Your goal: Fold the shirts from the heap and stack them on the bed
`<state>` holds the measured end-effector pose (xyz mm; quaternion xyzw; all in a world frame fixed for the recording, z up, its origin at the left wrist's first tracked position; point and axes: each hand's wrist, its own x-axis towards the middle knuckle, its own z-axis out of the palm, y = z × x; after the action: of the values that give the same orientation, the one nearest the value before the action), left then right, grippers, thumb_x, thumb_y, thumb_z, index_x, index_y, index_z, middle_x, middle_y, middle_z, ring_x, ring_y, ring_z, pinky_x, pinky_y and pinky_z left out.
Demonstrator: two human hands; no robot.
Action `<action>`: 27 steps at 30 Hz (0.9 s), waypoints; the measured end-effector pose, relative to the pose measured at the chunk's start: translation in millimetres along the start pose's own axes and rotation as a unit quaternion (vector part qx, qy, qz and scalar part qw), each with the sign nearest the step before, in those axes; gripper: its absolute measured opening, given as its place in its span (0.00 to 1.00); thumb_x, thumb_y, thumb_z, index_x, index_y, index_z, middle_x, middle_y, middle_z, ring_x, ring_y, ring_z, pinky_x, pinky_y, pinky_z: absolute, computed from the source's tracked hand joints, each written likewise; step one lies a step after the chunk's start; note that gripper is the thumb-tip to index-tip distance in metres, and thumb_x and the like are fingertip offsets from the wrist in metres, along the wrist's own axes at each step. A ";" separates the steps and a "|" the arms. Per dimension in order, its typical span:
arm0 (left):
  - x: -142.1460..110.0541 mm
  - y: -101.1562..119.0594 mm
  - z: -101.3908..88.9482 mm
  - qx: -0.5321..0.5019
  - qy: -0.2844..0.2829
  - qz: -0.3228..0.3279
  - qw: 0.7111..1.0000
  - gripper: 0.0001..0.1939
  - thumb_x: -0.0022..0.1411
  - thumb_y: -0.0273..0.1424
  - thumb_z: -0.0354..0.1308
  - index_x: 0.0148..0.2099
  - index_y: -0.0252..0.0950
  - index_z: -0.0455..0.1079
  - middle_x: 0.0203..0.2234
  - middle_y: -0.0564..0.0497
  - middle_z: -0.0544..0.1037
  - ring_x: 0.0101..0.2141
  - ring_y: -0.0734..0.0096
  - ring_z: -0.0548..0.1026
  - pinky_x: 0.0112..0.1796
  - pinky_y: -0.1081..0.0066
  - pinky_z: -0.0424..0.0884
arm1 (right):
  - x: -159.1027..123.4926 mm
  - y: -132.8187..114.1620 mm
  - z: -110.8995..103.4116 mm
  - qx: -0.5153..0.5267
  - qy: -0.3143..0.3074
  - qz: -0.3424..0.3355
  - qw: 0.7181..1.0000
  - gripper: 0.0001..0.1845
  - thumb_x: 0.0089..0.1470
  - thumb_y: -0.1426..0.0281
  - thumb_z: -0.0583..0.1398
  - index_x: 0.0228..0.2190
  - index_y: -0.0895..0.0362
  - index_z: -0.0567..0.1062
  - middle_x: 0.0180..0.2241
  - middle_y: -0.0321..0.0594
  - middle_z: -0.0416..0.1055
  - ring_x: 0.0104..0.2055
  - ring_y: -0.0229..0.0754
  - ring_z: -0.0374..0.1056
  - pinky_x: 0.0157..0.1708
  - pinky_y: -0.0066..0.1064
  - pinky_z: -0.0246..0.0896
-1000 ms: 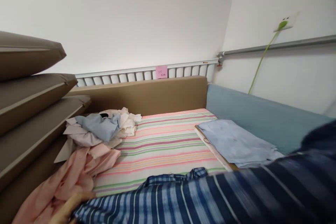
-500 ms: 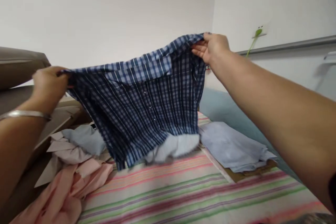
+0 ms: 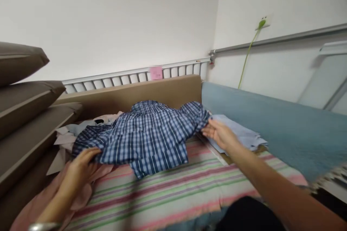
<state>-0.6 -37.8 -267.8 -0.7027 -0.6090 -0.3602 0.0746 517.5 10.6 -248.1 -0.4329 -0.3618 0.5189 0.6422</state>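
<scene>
A blue plaid shirt (image 3: 146, 133) lies spread, front down, across the far half of a striped sheet (image 3: 173, 191) on a bed, filling the middle of the view. The left hand (image 3: 81, 162), at about 8 o'clock from the shirt's centre, rests on the shirt's near left edge with fingers curled over the cloth; whether it pinches the fabric or only presses it cannot be told. The right hand (image 3: 219, 133), at about 3 o'clock from the shirt, touches the bunched right sleeve end with loosely spread fingers, gripping nothing firmly that shows. Under the left forearm lies a pink garment (image 3: 32, 205), and at 10 o'clock from the shirt a heap of pale clothes (image 3: 70, 133) sits partly beneath it. Just beyond the right hand, at 3 o'clock, a folded light blue cloth (image 3: 244, 135) rests on a flat board (image 3: 230, 157). Brown cushions (image 3: 24, 108) are stacked along the left side, a tan headboard pad (image 3: 135, 92) stands at 12 o'clock, and a blue pad (image 3: 271, 115) runs along the wall on the right, where a green cable (image 3: 246, 57) hangs from a wall socket.
</scene>
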 end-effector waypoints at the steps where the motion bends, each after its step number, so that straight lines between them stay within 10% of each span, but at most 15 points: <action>1: -22.5 -11.6 24.5 -0.001 -0.035 0.011 0.999 0.18 0.46 0.28 0.50 0.39 0.39 0.73 0.43 0.48 0.77 0.45 0.61 0.73 0.52 0.62 0.66 | -5.1 33.3 -10.8 -0.006 0.012 0.038 0.999 0.05 0.56 0.68 0.56 0.29 0.56 0.67 0.22 0.35 0.71 0.24 0.38 0.71 0.24 0.27 0.67; 6: -107.5 -51.4 118.6 0.013 -0.149 -0.038 0.988 0.21 0.50 0.23 0.45 0.43 0.37 0.73 0.48 0.44 0.74 0.50 0.61 0.70 0.54 0.62 0.63 | -25.3 152.5 -40.8 -0.009 0.093 0.193 0.977 0.06 0.58 0.67 0.55 0.36 0.56 0.66 0.29 0.42 0.72 0.29 0.40 0.73 0.30 0.29 0.68; 12: -147.0 -37.7 130.4 -0.058 -0.017 -0.152 0.987 0.21 0.50 0.24 0.48 0.47 0.32 0.69 0.54 0.39 0.67 0.58 0.54 0.61 0.59 0.55 0.54 | -40.5 183.6 -48.6 0.013 0.119 0.229 0.966 0.12 0.59 0.64 0.53 0.42 0.57 0.63 0.38 0.49 0.72 0.38 0.41 0.73 0.41 0.32 0.69; 18: -167.1 47.1 150.0 -0.405 0.007 -0.498 0.767 0.13 0.49 0.25 0.59 0.39 0.33 0.69 0.41 0.40 0.76 0.44 0.59 0.74 0.45 0.60 0.71 | -70.4 205.1 -9.9 -0.005 -0.005 0.259 0.966 0.13 0.53 0.68 0.61 0.40 0.57 0.67 0.41 0.46 0.73 0.42 0.41 0.72 0.42 0.29 0.69; 27: -109.8 90.2 186.9 -0.486 -0.058 -0.538 0.686 0.10 0.47 0.28 0.65 0.34 0.32 0.70 0.25 0.49 0.76 0.23 0.73 0.73 0.22 0.75 0.67 | -66.0 198.6 47.7 -0.163 -0.036 0.337 0.927 0.18 0.48 0.63 0.64 0.37 0.58 0.65 0.23 0.36 0.70 0.19 0.34 0.68 0.18 0.23 0.63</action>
<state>159.2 -46.6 -439.6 -0.2119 -0.6249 -0.5430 -0.5193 390.7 -28.2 -416.8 -0.6093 -0.2966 0.6539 0.3366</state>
